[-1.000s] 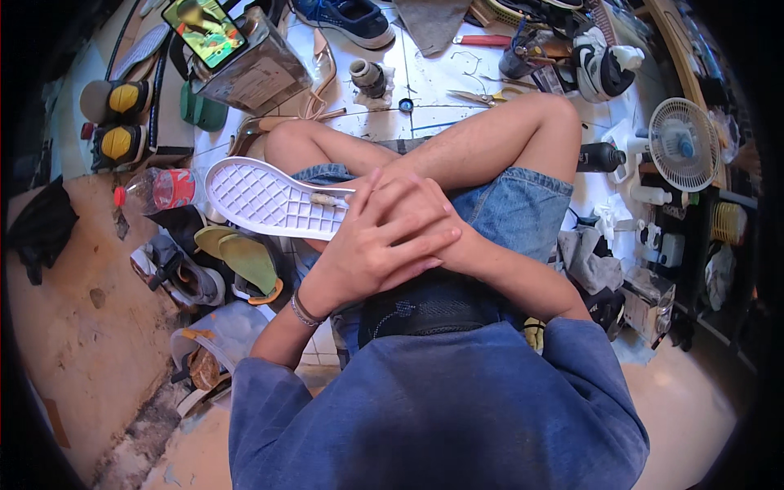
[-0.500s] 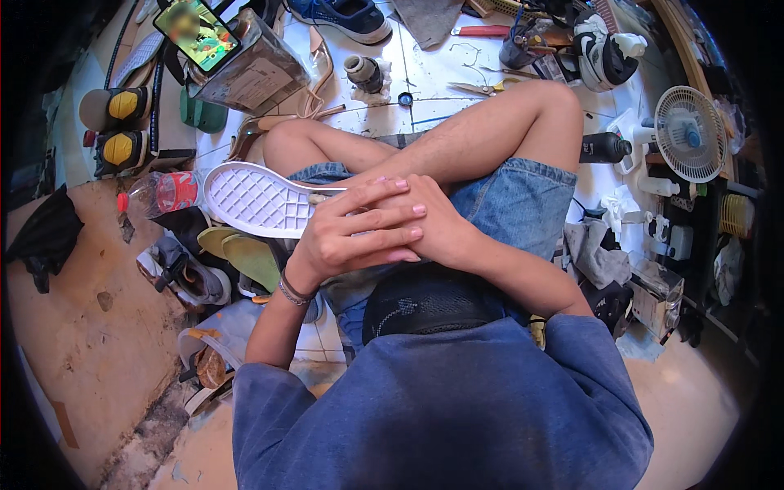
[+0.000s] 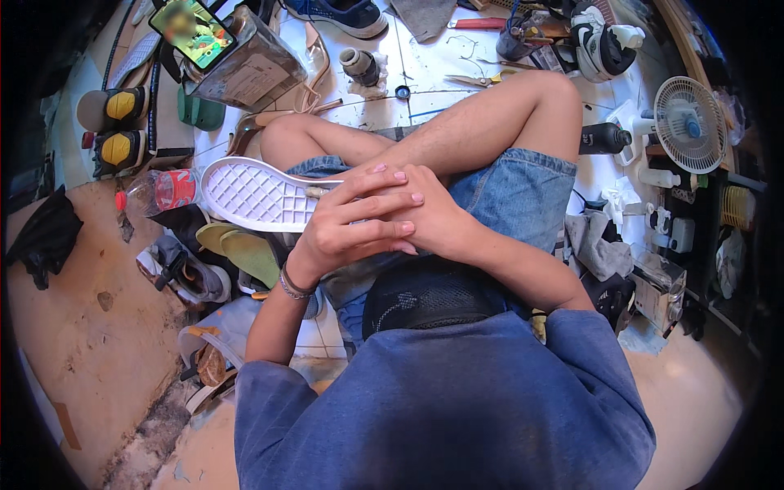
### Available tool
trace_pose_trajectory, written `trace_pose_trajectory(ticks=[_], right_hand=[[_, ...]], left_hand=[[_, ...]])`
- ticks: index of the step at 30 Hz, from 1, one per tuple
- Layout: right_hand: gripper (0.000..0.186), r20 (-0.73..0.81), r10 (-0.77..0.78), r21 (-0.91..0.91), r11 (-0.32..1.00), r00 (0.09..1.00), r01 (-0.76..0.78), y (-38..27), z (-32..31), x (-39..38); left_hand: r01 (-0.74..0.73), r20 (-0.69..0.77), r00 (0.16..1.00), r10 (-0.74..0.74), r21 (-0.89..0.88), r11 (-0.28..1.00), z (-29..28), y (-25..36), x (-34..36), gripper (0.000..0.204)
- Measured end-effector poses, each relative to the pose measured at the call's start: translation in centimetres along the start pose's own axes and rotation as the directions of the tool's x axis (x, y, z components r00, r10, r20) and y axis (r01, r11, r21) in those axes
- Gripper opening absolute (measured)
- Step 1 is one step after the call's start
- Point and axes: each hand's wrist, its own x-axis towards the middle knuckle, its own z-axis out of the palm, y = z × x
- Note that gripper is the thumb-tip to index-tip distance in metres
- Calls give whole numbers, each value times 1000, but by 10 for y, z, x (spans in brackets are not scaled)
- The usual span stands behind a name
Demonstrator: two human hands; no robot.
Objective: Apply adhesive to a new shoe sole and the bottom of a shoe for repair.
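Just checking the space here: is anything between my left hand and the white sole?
Nothing visible blocks it: the left hand overlaps the white sole in this view. A small tan piece shows beside that hand; actual contact is hidden.

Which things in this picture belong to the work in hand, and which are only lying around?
Likely in the work:
white grid-patterned sole, partly hidden by the left hand

Apparently just lying around:
red-capped bottle
black cloth-like item
green footwear

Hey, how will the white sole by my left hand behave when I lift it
The white sole is probably light for its size, given its grid of hollows. Ribbed and rimmed, it should stay fairly stiff rather than flop.
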Motion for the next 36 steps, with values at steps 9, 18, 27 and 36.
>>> trace_pose_trajectory(ticks=[9,18,27,36], right_hand=[[15,107,114,16,993,988,-116,-10,-4,10],[14,225,193,-31,981,955,-191,-16,-13,20],[14,182,276,-88,960,944,-264,-19,1,25],[18,190,305,-103,952,933,-290,-16,2,20]], left_hand=[[-9,-153,988,5,-20,1000,7,0,-13,33],[78,-209,977,-49,132,988,10,12,-28,29],[221,-187,966,-179,232,947,16,43,-30,26],[550,-671,663,-332,137,824,33,52,-102,17]])
